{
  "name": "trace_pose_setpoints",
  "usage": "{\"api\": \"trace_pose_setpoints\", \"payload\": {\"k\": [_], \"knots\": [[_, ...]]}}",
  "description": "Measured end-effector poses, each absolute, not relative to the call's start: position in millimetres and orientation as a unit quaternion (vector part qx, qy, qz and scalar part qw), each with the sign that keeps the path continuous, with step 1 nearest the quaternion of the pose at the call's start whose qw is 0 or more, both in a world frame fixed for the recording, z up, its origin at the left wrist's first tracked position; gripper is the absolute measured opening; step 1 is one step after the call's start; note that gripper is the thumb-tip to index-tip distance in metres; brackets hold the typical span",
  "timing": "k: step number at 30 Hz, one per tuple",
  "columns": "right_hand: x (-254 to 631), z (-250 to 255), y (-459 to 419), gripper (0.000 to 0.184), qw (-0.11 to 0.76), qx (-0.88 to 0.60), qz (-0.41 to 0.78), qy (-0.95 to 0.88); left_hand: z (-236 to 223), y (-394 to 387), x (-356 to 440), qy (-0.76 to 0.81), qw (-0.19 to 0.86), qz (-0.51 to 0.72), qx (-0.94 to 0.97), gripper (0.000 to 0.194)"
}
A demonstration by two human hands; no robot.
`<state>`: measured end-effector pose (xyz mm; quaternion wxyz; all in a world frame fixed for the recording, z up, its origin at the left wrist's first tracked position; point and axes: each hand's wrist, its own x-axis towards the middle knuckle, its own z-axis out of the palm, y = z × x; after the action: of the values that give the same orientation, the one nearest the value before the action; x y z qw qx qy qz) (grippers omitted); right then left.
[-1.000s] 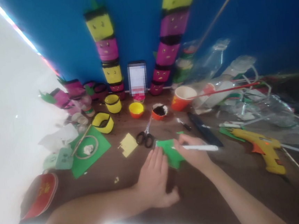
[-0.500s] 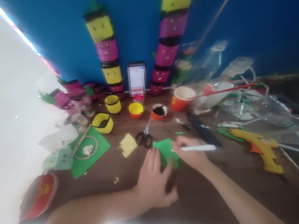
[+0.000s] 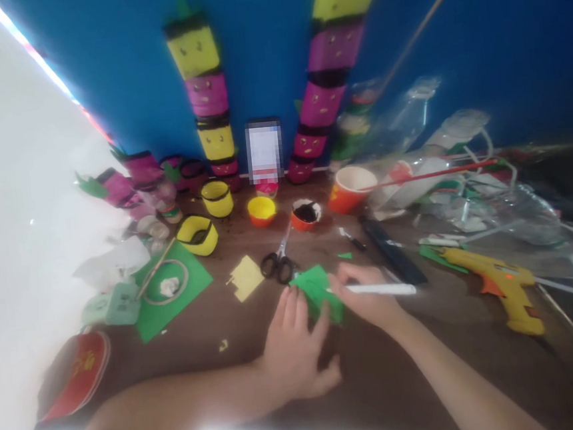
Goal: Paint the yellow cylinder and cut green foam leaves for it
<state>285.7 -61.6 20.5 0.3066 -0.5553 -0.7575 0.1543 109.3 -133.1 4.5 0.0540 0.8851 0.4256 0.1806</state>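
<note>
A small piece of green paper lies on the brown table in front of me. My left hand rests with its fingers stretched out, the fingertips on the paper's left and lower edges. In my right hand is a white pen, pinched near its tip, which points left over the paper's right side. Black-handled scissors lie just beyond the paper. To their left is a cut piece of pale yellow paper, and a tiny green scrap lies beyond my right hand.
A yellow glue gun lies on the right, by plastic bottles. Paint cups, a paper cup and yellow containers stand farther back. A larger green sheet lies left, near a red pouch-like item. Painted towers line the blue wall.
The small green paper has turned slightly under my left hand, its top corner shifting left. Both hands stay almost in place, with the pen still in my right hand.
</note>
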Motion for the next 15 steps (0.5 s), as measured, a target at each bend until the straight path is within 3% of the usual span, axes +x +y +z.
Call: {"api": "trace_pose_setpoints", "payload": {"k": [15], "knots": [[282.5, 23.4, -61.6, 0.033, 0.328, -0.609, 0.146, -0.707, 4.8, -133.9, 110.0, 0.427, 0.061, 0.182, 0.884, 0.072]]}}
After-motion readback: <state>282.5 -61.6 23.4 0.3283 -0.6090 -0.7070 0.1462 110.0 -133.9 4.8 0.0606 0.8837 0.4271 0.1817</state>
